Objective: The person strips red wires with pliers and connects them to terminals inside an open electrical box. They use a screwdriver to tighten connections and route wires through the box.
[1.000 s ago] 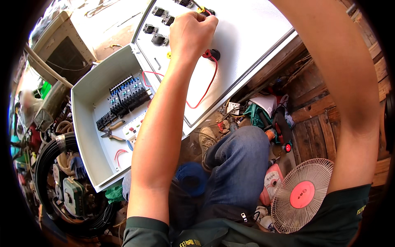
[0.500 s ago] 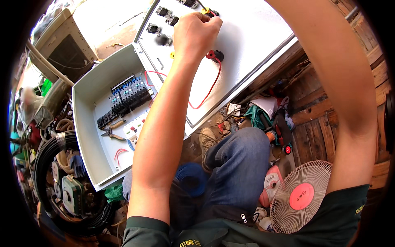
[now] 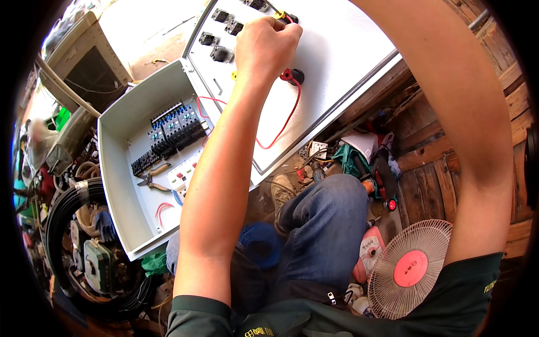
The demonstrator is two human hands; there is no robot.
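My left hand [image 3: 265, 49] is closed in a pinch at the top of the white panel door [image 3: 342, 62]. A short length of red wire [image 3: 289, 19] shows at its fingertips, beside a yellow-and-black push-button or lamp body [image 3: 279, 14]. Touching that part from above is a thin dark shaft [image 3: 273, 7], like a screwdriver's, whose other end is out of the picture. My right forearm passes out over the top edge, so the right hand is not seen. Below my left hand sits a red-and-black panel part [image 3: 292, 75] with a looping red wire [image 3: 289, 121] attached.
The grey enclosure [image 3: 112, 126] holds black contactors [image 3: 171, 135], pliers [image 3: 152, 178] and white breakers [image 3: 182, 175]. Black switch blocks [image 3: 222, 54] line the door's left side. A coil of black cable [image 3: 56, 224] lies at left, a pink fan [image 3: 410, 269] at lower right.
The view has shifted very slightly. My left hand keeps its pinch at the same panel part, and the right forearm has moved a little to the left.
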